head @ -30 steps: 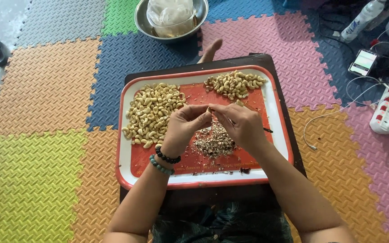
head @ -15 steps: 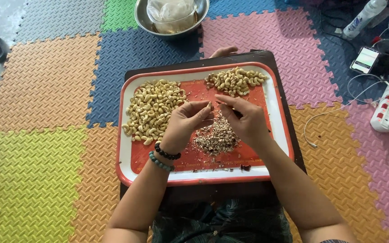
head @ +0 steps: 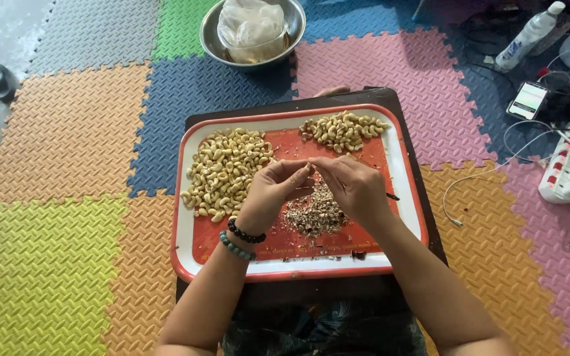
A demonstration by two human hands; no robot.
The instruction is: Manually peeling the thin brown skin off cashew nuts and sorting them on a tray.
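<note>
- Since the earlier frames, both hands have stayed together over the middle of the tray; the fingertips have drawn a little closer, and the view has shifted only slightly.
- The left hand [head: 273, 194] is curled nearly closed, thumb and forefinger pinched together at the tips on something too small to make out, probably a single cashew.
- The right hand [head: 354, 188] is likewise curled, its fingertips meeting those of the left hand; whether it grips anything of its own cannot be told.
- The left wrist carries two bead bracelets [head: 240, 237], one dark and one teal.
- Directly beneath the hands lies one heap of brown flaky husk scraps [head: 315, 214].
- Two piles of pale cashew nuts are on the tray: a large pile [head: 222, 170] to the left of the hands, and a smaller pile [head: 343, 130] beyond them.
- All sit on one red rectangular tray with a white rim [head: 407, 198], resting on a dark board.
- Further out: one steel bowl holding a clear plastic bag [head: 253, 29], coloured foam floor mats [head: 67, 132], one plastic bottle [head: 528, 36] and one phone [head: 528, 100].
</note>
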